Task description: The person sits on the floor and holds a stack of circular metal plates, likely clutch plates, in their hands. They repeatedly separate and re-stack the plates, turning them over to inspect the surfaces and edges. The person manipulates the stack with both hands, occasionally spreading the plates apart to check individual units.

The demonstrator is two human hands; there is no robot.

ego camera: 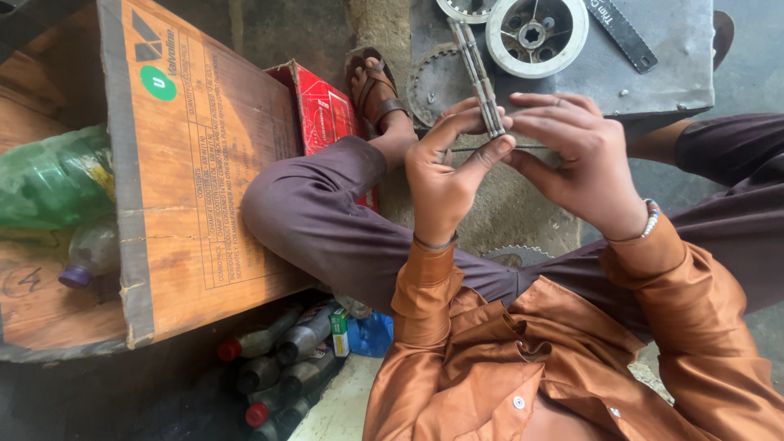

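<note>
Clearly my left hand (441,175) and right hand (584,159) pinch a folded drive chain (482,77) upright between thumbs and forefingers, above my lap; I judge it heavy, greasy, floppy—best gripped at the links.

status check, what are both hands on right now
Left hand and right hand both pinch the narrow grey metal chain strip. Strip upright between fingers. Nothing blocking.
</note>
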